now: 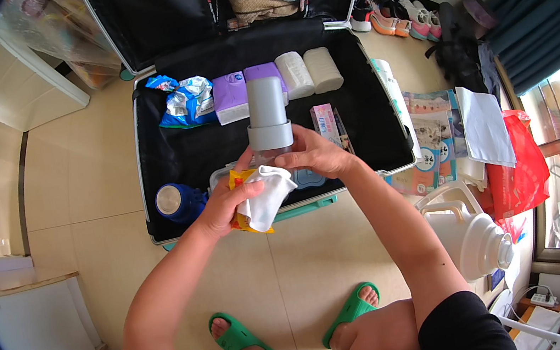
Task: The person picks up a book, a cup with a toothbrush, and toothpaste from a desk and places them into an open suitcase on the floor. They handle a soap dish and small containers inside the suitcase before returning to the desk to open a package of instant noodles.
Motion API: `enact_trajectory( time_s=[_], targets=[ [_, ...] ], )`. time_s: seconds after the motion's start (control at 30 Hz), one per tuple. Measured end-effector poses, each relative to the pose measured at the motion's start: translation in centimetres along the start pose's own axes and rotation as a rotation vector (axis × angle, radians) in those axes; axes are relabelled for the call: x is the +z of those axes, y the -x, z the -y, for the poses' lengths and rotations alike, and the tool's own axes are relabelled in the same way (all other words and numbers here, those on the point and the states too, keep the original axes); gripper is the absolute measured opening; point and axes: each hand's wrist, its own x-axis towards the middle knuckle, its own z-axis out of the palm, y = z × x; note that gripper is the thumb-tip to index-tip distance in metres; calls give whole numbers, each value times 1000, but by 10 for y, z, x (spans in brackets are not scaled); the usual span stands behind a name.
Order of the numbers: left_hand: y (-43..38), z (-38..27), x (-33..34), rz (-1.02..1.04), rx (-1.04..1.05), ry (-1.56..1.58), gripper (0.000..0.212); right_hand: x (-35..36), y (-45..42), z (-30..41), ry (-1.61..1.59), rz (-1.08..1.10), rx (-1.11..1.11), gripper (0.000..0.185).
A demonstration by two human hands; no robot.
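My left hand (227, 198) grips a white cloth or wipe (270, 198) together with a yellow packet (238, 177). In my right hand (317, 153) is the lower part of a clear bottle with a grey lid (267, 109), held upright over the open suitcase (179, 146). Along the suitcase's far side lie a blue and white plastic bag (188, 102), purple tissue packs (230, 96) and white paper rolls (323, 69). A blue container (179, 202) lies at the near left corner, and a pink box (325, 123) is right of centre. A clear plastic case is partly hidden behind my hands.
Shoes (392, 19) line the wall at the back right. Right of the suitcase are magazines (426, 143), a red plastic bag (519, 173) and a white vacuum jug (463, 240). A white cabinet (38, 327) stands at the left. My feet wear green slippers (241, 336).
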Motion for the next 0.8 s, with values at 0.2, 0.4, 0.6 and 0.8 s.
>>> enact_trajectory(
  time_s=[0.2, 0.4, 0.6, 0.8],
  targets=[
    [22, -12, -29, -207, 55, -120, 39, -44, 18, 17, 429, -327, -83, 79],
    [40, -10, -38, -400, 53, -7, 31, -95, 46, 17, 882, -772, 81, 78],
    [40, 5, -43, -540, 32, -32, 37, -120, 59, -9, 1345, -896, 296, 71],
    [39, 9, -46, -556, 51, -32, 40, -125, 56, -13, 1273, -879, 561, 81]
  ],
)
